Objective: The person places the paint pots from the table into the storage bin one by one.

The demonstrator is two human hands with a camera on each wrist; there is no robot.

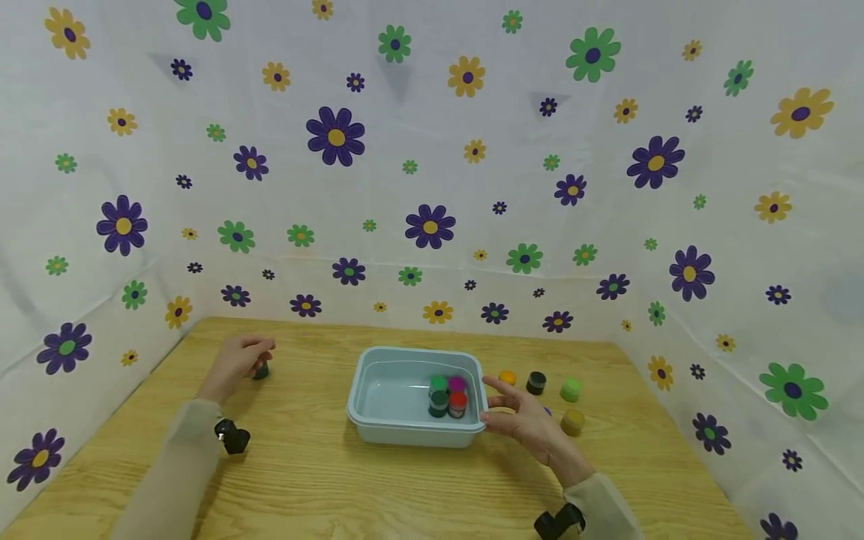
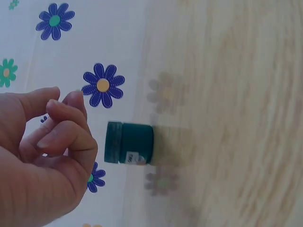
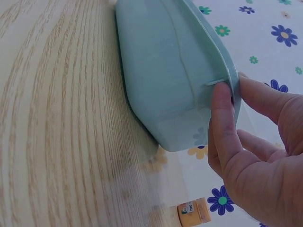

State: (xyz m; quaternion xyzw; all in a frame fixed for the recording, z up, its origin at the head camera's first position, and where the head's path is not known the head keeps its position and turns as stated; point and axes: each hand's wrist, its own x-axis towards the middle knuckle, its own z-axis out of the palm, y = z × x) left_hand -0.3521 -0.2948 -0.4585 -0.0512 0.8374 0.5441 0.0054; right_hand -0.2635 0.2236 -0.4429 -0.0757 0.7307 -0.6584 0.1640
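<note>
On the left of the table, a dark green jar (image 2: 137,143) stands upright on its base. My left hand (image 1: 236,364) is just above and beside that jar, fingers loosely bent; the left wrist view shows a gap between them and nothing held. At the middle sits a light blue plastic tub (image 1: 415,435). My right hand (image 1: 529,427) grips the tub's right end, thumb and fingers on either side of the rim (image 3: 229,71). Inside the tub's right half stand a green jar (image 1: 438,384), a magenta jar (image 1: 457,384), a dark green jar (image 1: 439,405) and a red jar (image 1: 457,406).
Right of the tub stand an orange jar (image 1: 507,377), a black jar (image 1: 536,383), a light green jar (image 1: 571,389) and a yellow jar (image 1: 573,422). A blue jar (image 1: 548,411) is mostly hidden behind my right hand. Flowered cloth (image 1: 432,300) encloses the back and sides.
</note>
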